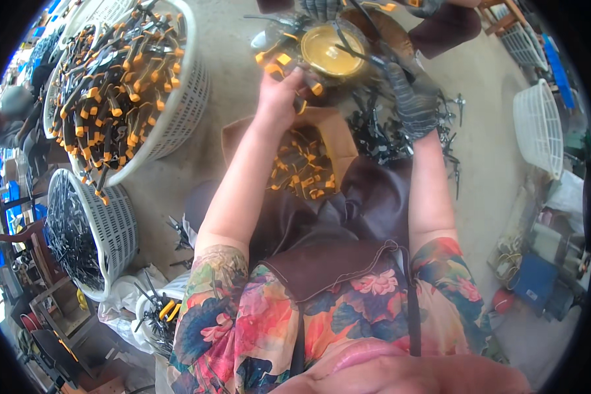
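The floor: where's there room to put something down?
There's bare floor between the big full basket and the left forearm, and right of the scattered black parts, before the far-right basket. It's crowded around the yellow disc, between left hand and right hand.

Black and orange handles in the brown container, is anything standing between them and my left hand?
In the head view, the brown container's far rim lies between your left hand and the black and orange handles, and your left forearm covers part of the container. Nothing else visible blocks the way.
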Motion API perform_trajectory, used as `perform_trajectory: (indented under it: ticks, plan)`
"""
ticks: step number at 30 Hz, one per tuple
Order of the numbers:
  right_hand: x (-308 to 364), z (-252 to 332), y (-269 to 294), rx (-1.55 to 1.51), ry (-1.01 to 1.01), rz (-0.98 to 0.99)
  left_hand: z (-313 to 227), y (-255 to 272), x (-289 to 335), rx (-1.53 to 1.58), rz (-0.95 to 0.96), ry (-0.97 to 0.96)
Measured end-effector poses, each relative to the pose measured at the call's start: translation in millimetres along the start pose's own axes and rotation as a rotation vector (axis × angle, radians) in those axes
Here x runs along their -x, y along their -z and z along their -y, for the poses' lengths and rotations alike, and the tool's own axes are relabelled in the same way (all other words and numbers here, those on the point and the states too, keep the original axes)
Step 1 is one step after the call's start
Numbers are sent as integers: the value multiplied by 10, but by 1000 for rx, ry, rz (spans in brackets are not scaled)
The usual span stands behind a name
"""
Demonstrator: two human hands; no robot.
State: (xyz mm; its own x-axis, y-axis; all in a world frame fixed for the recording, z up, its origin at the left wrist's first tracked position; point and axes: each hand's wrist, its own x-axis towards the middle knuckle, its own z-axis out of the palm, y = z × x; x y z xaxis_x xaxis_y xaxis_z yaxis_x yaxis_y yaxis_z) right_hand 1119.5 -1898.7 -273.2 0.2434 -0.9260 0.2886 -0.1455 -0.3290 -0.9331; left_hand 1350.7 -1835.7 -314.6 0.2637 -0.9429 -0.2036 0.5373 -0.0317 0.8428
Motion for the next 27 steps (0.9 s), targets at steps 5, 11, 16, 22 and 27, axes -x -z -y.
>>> perform_trajectory:
  ticks: [5, 11, 16, 22, 27]
  plan:
    - [-18, -90, 62, 343, 164, 2, 111, -82, -5, 17, -25, 25]
    - [-66, -157, 59, 255, 141, 89, 225, -114, -24, -41, -16, 0]
    - [-72, -189, 77, -114, -110, 169, 240, -161, -1, -40, -64, -10]
    - [-189, -183, 115, -285, -222, 221, 236, -193, 7, -46, -79, -19]
    - [-245, -201, 118, -370, -311, 221, 223, -210, 15, -55, -100, -5]
